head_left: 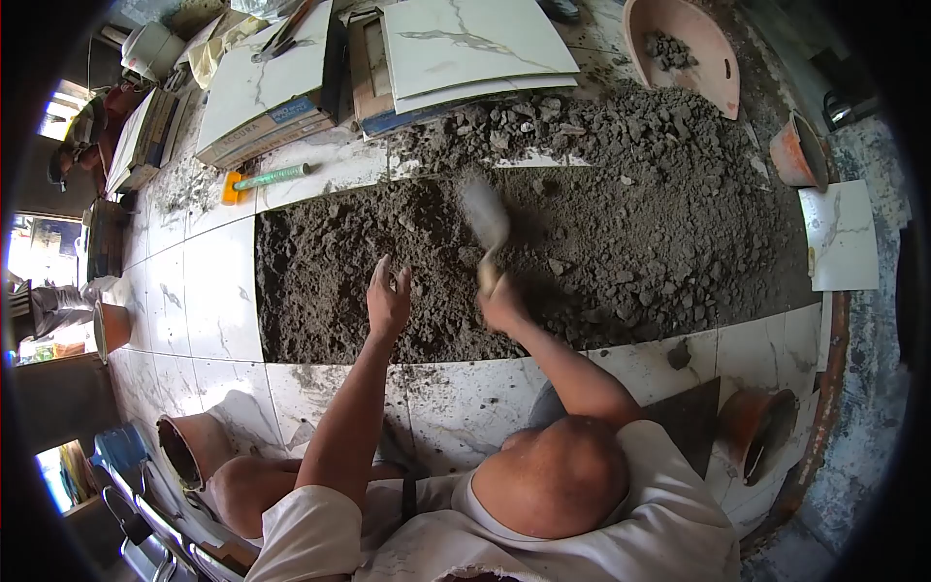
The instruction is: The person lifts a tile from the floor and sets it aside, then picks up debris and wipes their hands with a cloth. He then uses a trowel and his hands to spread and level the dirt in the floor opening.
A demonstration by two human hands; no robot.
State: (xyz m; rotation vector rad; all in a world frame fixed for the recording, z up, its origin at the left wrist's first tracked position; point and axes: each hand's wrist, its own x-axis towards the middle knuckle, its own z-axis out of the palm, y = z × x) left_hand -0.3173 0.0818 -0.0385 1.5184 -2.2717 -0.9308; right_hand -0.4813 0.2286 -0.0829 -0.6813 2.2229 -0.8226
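Observation:
My right hand (pixel 504 307) is closed round the handle of a trowel (pixel 484 215), whose blade is smeared by motion over the dark mortar bed (pixel 330 262). To its left, my left hand (pixel 390 301) hovers above or just at the mortar, fingers stretched and apart, holding nothing. Crumbly grey mortar fills the strip between the white marbled floor tiles (pixel 218 281), darker and wetter-looking on the left, drier and lumpier on the right.
Tile boxes (pixel 262 141) and loose tiles (pixel 480 44) lie beyond the mortar. A mallet (pixel 264 182) rests on the tiles at left. A cut basin (pixel 703 63), a small bucket (pixel 800 150) and further buckets (pixel 761 432) surround the strip. Another person (pixel 97 136) is at far left.

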